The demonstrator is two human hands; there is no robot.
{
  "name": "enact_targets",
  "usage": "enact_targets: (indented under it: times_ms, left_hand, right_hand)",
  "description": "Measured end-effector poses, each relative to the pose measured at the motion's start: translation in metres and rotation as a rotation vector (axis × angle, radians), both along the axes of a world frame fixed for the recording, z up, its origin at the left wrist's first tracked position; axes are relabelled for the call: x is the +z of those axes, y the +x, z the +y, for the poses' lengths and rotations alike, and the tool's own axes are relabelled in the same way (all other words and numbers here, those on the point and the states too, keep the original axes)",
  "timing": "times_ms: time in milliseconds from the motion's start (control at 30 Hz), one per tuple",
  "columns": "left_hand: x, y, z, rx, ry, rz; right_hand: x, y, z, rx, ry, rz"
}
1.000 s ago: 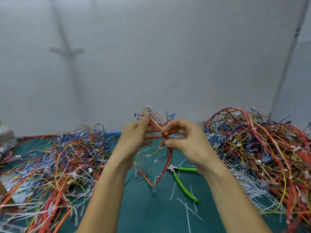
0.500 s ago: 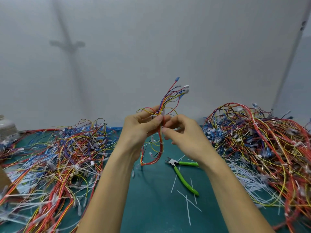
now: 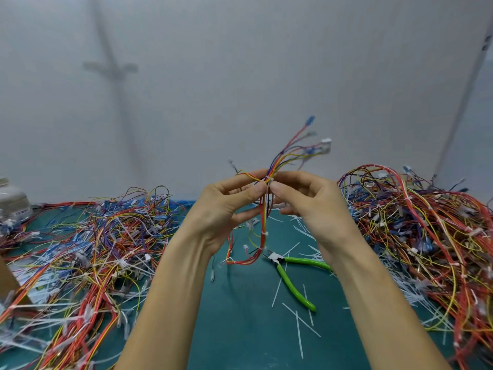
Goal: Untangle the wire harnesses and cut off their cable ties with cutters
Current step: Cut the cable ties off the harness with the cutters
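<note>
Holding one wire harness point(image 3: 289, 157) up over the middle of the green table point(image 3: 240, 340), both hands met on it at a single spot. Left hand point(image 3: 221, 209): thumb and forefinger curled, pinched the bundle just below a white cable tie point(image 3: 270, 179). Right hand point(image 3: 316, 209): fingers curled, tips pinched the same bundle at the tie from the other side.

Harness upper ends fanned up and to the right, with blue and white connectors at the tips. Lower part hung between the wrists in a loop carrying more white ties; whether its lowest bend touched the table could not be told.

Green-handled cutters point(image 3: 293, 285) lay on the table under the right wrist, apart from both hands, nose toward the loop, one handle partly hidden by the forearm.

Large tangled pile of harnesses at left point(image 3: 106, 249), another at right point(image 3: 426, 236). Loose white tie strips point(image 3: 299, 329) were scattered around the cutters.
</note>
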State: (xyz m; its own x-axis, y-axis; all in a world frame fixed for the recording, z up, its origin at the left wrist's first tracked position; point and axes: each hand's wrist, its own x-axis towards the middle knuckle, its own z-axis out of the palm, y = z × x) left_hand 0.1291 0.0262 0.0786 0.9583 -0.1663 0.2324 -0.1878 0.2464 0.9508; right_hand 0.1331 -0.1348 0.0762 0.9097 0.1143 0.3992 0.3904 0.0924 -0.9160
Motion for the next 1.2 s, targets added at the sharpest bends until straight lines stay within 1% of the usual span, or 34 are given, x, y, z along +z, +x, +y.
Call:
enact_targets:
  times_ms: [133, 200, 267, 367, 433, 533, 600, 633, 667, 733, 800, 833, 933, 1100, 1200]
  left_hand:
    - [0.007, -0.006, 0.004, -0.026, 0.143, -0.044]
    - [0.011, -0.01, 0.008, -0.02, 0.293, -0.065]
    - [0.014, -0.013, 0.014, -0.002, 0.404, -0.075]
    - [0.017, -0.016, 0.026, 0.064, 0.396, -0.034]
    - [0.018, -0.017, 0.032, 0.16, 0.393, 0.005]
    - [0.017, -0.012, 0.035, 0.411, 0.414, 0.045]
    - [0.015, -0.008, 0.034, 0.546, 0.381, 0.04]
    - [0.015, -0.006, 0.034, 0.576, 0.391, 0.016]
    - [0.015, -0.005, 0.034, 0.575, 0.432, -0.021]
    - [0.014, -0.005, 0.034, 0.456, 0.537, -0.089]
    - [0.012, -0.006, 0.032, 0.289, 0.597, -0.078]
    - [0.011, -0.007, 0.031, 0.239, 0.61, -0.061]
    - [0.009, -0.006, 0.03, 0.266, 0.613, -0.05]
    - [0.01, -0.007, 0.039, 0.358, 0.588, -0.023]
    - [0.009, -0.01, 0.043, 0.271, 0.628, -0.023]
  right_hand:
    - [0.001, 0.001, -0.002, 0.094, 0.12, 0.043]
    - [0.002, 0.0, -0.002, 0.141, 0.195, 0.063]
    - [0.002, 0.0, -0.002, 0.131, 0.222, 0.076]
    - [0.003, 0.0, -0.003, 0.107, 0.234, 0.096]
    - [0.005, -0.002, -0.005, 0.103, 0.235, 0.107]
    - [0.006, -0.003, -0.008, 0.1, 0.224, 0.108]
    - [0.007, -0.003, -0.009, 0.104, 0.215, 0.102]
    - [0.007, -0.004, -0.009, 0.108, 0.208, 0.095]
    - [0.008, -0.004, -0.009, 0.115, 0.201, 0.088]
    - [0.008, -0.006, -0.008, 0.13, 0.192, 0.074]
    - [0.009, -0.007, -0.007, 0.14, 0.186, 0.065]
    - [0.009, -0.007, -0.006, 0.139, 0.184, 0.062]
    - [0.01, -0.008, -0.007, 0.117, 0.198, 0.048]
    - [0.012, -0.007, -0.013, 0.092, 0.29, 0.026]
    - [0.012, -0.006, -0.015, 0.065, 0.324, 0.032]
